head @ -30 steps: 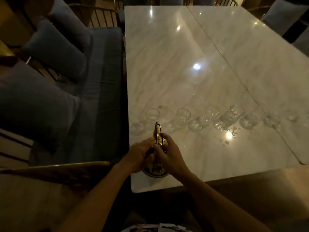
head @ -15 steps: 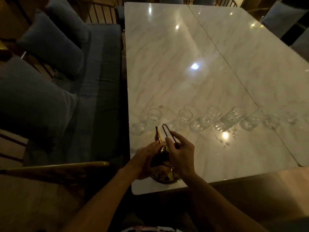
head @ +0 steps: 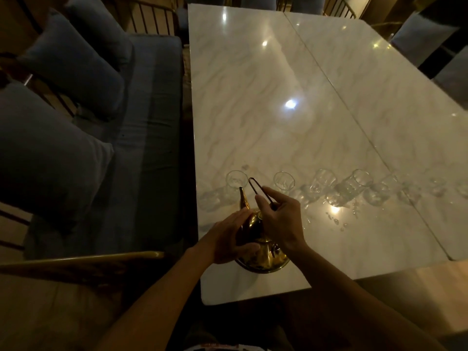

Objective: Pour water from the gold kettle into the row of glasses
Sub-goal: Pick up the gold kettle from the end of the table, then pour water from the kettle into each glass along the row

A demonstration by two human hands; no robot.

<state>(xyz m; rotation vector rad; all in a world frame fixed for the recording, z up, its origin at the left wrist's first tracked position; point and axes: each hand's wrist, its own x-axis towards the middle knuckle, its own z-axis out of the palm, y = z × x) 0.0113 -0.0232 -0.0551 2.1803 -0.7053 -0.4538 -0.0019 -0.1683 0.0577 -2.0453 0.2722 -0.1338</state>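
Observation:
The gold kettle point(head: 255, 229) stands on a gold saucer point(head: 266, 267) near the front left corner of the marble table point(head: 278, 110). Its spout point(head: 243, 198) points away from me toward the leftmost glass point(head: 236, 179). My left hand point(head: 228, 239) rests flat against the kettle's left side. My right hand point(head: 281, 219) pinches the thin dark wire handle point(head: 255, 188), which stands raised above the lid. A row of several clear glasses point(head: 326, 181) runs rightward across the table beyond the kettle.
Water drops point(head: 336, 219) lie on the marble right of the kettle. A dark blue sofa with cushions point(head: 76, 102) sits close along the table's left edge, with a gold chair rail point(head: 83, 259) in front. More chairs point(head: 430, 39) stand at the far right.
My right hand has lifted the wire handle up from the kettle's top and shifted right. The kettle's body has tilted and turned a little under my left hand.

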